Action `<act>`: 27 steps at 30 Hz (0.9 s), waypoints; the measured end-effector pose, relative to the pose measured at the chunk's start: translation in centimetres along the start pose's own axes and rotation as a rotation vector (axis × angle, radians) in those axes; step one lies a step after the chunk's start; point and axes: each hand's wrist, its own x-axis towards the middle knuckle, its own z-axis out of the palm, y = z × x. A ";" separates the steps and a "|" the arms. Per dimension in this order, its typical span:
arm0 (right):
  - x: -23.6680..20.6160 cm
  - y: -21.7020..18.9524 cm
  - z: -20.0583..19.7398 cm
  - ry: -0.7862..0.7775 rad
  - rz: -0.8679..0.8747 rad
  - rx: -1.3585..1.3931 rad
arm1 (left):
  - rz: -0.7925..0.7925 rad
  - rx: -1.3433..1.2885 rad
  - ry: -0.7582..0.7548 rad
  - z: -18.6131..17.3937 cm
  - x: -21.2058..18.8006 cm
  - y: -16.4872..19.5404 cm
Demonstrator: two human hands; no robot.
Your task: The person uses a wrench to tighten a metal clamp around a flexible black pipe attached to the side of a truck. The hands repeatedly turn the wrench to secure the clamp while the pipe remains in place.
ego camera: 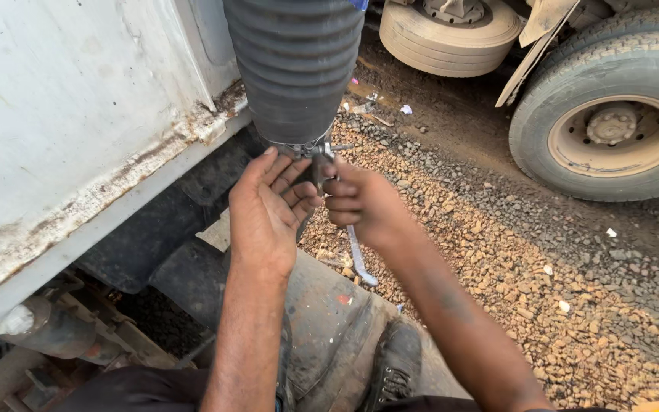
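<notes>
Fingers of left hand [268, 210] flat, half-spread against metal hose clamp [306, 149]; right hand [360, 202] closed on wrench [360, 259], shaft hanging down. Clamp rings lower end of ribbed rubber hose [295, 69], beside white truck body [78, 114]. Hose likely flexible, grippy; clamp stiff, best gripped at screw. Beyond: gravel [535, 259], truck wheel [612, 122]. No containers seen.

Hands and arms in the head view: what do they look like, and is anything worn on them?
Both the left hand and the right hand are bare: no gloves, rings or watch visible. Both forearms are uncovered, with no sleeves in view. The hands look grimy, and the right forearm bears a faint dark mark.
</notes>
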 end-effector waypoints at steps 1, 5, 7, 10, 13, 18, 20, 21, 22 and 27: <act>-0.9 -0.8 0.1 -0.030 0.205 0.283 | 0.011 -0.005 -0.006 -0.1 0.1 0.0; -2.1 -2.0 1.1 0.046 0.278 0.338 | 0.016 -0.041 -0.024 -0.3 0.1 0.1; -2.2 -1.5 1.5 0.043 0.182 0.214 | 0.021 -0.030 -0.014 -0.4 0.1 0.3; -1.9 -0.5 1.4 0.184 0.012 0.029 | 0.028 -0.024 -0.002 -0.4 -0.1 0.2; -1.4 1.4 0.7 0.082 -0.086 -0.144 | 0.053 -0.018 -0.021 -0.2 -0.1 0.0; 1.0 3.3 -1.3 0.097 -0.445 -0.607 | 0.068 -0.007 -0.007 0.0 -0.3 -0.3; 2.2 3.2 -2.2 0.064 -0.568 -0.737 | 0.078 0.001 -0.015 0.1 -0.4 -0.4; 2.5 3.0 -2.5 0.042 -0.579 -0.750 | 0.080 0.005 -0.016 0.1 -0.5 -0.4; 2.8 2.9 -2.7 0.020 -0.592 -0.763 | 0.080 0.008 -0.014 0.1 -0.6 -0.5; 1.5 2.4 -1.1 -0.021 -0.510 -0.683 | 0.084 0.000 -0.020 0.1 -0.5 -0.4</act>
